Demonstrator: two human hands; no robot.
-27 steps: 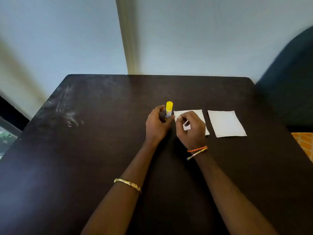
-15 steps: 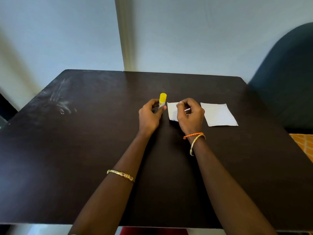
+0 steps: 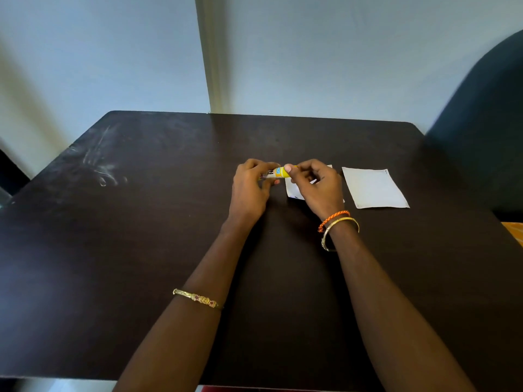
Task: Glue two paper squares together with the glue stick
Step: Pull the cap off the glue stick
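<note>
A yellow glue stick (image 3: 278, 172) lies sideways between my two hands, above the dark table (image 3: 141, 250). My left hand (image 3: 250, 189) grips its body end. My right hand (image 3: 317, 188) pinches its yellow cap end with thumb and fingers. One white paper square (image 3: 293, 190) lies flat under my right hand and is mostly hidden by it. A second white paper square (image 3: 373, 189) lies flat to its right, apart from both hands.
A dark blue chair back (image 3: 486, 123) stands past the table's right edge. A pale wall rises behind the table's far edge. White scuff marks (image 3: 99, 165) streak the table's far left. Bracelets sit on both wrists.
The glue stick has gone from upright in my left hand to lying sideways. My right hand has left the paper and taken hold of the cap end.
</note>
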